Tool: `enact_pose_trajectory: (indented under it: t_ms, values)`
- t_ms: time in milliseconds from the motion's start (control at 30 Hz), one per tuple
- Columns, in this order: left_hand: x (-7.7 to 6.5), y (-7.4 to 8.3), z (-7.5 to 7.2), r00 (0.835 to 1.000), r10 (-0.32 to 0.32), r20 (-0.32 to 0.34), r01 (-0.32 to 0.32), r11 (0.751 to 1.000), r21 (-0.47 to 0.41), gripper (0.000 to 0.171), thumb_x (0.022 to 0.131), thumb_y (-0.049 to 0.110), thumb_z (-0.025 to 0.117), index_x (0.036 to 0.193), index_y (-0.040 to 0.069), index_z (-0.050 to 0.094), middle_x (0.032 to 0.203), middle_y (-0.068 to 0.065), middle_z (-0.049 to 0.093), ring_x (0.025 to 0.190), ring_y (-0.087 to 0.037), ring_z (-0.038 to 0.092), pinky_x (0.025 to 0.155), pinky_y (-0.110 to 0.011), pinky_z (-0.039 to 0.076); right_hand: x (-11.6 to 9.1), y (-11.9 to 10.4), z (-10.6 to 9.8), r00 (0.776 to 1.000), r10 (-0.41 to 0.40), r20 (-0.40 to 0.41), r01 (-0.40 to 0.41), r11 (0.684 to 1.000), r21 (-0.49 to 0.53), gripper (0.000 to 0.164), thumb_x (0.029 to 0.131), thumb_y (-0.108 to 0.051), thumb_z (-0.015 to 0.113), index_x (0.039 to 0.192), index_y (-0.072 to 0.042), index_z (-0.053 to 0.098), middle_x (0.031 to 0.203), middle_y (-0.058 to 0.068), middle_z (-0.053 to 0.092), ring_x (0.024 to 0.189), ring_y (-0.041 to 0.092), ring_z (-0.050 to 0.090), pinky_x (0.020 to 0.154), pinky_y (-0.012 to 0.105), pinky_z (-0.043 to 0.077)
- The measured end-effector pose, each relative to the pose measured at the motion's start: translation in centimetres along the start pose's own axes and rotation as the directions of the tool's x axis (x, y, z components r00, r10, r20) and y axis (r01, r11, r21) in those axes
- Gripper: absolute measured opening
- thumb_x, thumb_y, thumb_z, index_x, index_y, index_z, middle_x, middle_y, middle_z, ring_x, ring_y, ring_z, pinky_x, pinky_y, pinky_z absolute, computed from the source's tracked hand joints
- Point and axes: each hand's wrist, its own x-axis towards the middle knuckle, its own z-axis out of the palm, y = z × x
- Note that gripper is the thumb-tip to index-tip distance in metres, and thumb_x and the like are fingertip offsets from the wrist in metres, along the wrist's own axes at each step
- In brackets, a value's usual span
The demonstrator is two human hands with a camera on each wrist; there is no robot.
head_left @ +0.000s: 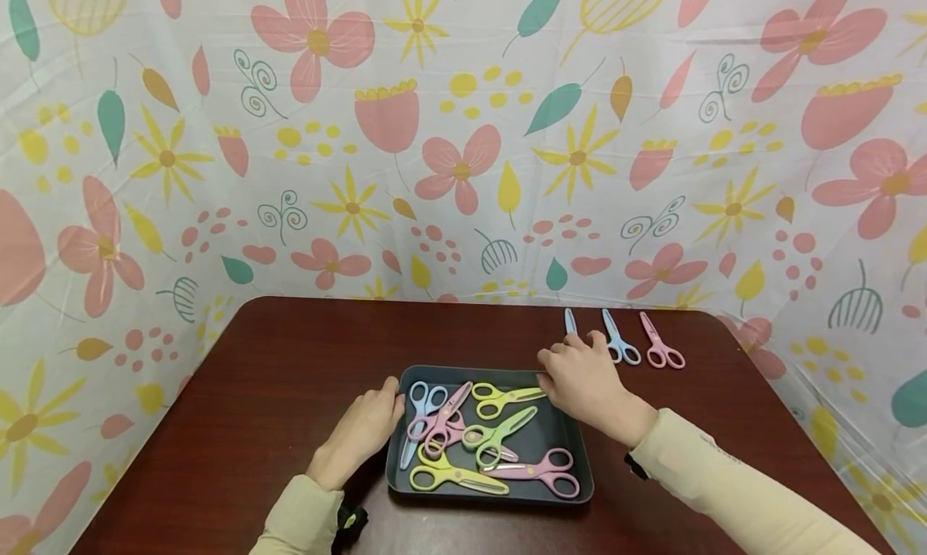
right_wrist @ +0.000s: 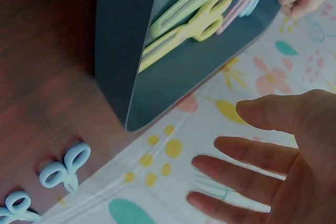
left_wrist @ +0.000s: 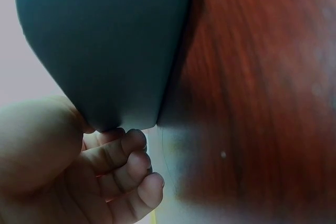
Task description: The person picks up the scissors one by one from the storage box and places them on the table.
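Cream right sleeve lies closest to my head camera, to the right of the dark gray tray, with the left sleeve at the tray's front left. I see the left hand at the tray's left edge near its back corner, fingers curled and gripping it there. On my right wrist feed, the right hand shows its fingers extended and spread, with nothing in them; from the head I see it by the tray's back right corner.

Inside the tray I count one blue pair of scissors at the left, overlapped by a pink pair, a yellow pair toward the back, a green pair around the middle, another yellow pair along the front and a pink-handled pair at front right; more pink shows beneath the pile. Beyond the tray's back right corner, on the brown table, I have a blue pair partly hidden by the right hand, a second blue pair and a pink pair farther right. Flower-printed cloth hangs behind the tray.
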Motion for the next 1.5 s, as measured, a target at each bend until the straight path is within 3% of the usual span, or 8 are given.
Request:
enact_pose_trajectory:
  t_ms: [200,467,800,1100,1267,1500]
  values:
    - [0.0,0.1,-0.1,1.000,-0.002,0.000,0.002,1.000,0.001,0.012,0.100,0.014,0.055,0.094,0.005,0.048,0.057,0.000,0.043,0.045,-0.012,0.044,0.044,-0.030,0.036,-1.2,-1.3,-0.5,0.995,-0.081,0.064,0.080,0.997,0.022,0.014,0.075,-0.023,0.080,0.076,-0.017,0.067,0.067,-0.003,0.060,0.073,0.022,0.056,0.085,0.062,0.036]
    - [0.0,0.0,0.0,1.000,-0.005,0.008,0.005,1.000,-0.012,0.012,0.099,0.013,0.055,0.093,0.006,0.048,0.056,-0.001,0.042,0.043,-0.012,0.042,0.042,-0.028,0.034,-3.2,-2.6,-0.3,0.971,-0.200,0.128,0.190,0.978,0.085,0.017,0.074,-0.024,0.080,0.071,-0.020,0.064,0.068,-0.005,0.057,0.075,0.019,0.049,0.078,0.053,0.036]
    - [0.1,0.1,0.0,1.000,-0.005,0.001,0.005,1.000,-0.006,0.012,0.099,0.013,0.055,0.093,0.006,0.048,0.056,-0.001,0.042,0.044,-0.012,0.042,0.043,-0.029,0.034,-4.6,-2.7,0.2,0.903,-0.317,0.290,0.272,0.944,0.185,0.012,0.076,-0.025,0.080,0.075,-0.018,0.070,0.071,-0.009,0.060,0.082,0.020,0.054,0.090,0.064,0.035]
    - [0.1,0.0,0.0,1.000,-0.010,0.005,0.010,1.000,-0.012,0.012,0.100,0.014,0.054,0.093,0.006,0.048,0.056,-0.001,0.042,0.044,-0.012,0.042,0.043,-0.029,0.034,-5.0,-2.7,0.1,0.864,-0.353,0.359,0.282,0.930,0.236,0.016,0.077,-0.020,0.078,0.069,-0.023,0.064,0.066,-0.013,0.053,0.077,0.015,0.053,0.094,0.068,0.031]
    - [0.1,0.0,0.0,1.000,-0.008,0.007,0.008,1.000,-0.018,0.012,0.100,0.014,0.055,0.094,0.006,0.048,0.057,-0.001,0.042,0.043,-0.012,0.042,0.043,-0.029,0.034,-5.2,-2.8,0.0,0.847,-0.342,0.407,0.285,0.938,0.195,0.020,0.070,-0.019,0.081,0.069,-0.024,0.062,0.070,-0.010,0.055,0.079,0.016,0.053,0.095,0.068,0.031]
    - [-0.3,-0.1,0.1,1.000,-0.004,0.010,0.004,1.000,-0.020,0.012,0.100,0.013,0.055,0.094,0.006,0.048,0.057,-0.001,0.042,0.044,-0.011,0.042,0.042,-0.028,0.034,-5.6,-3.2,0.7,0.851,-0.331,0.408,0.294,0.943,0.153,0.023,0.064,-0.015,0.083,0.066,-0.024,0.062,0.074,-0.008,0.055,0.079,0.017,0.053,0.095,0.066,0.031]
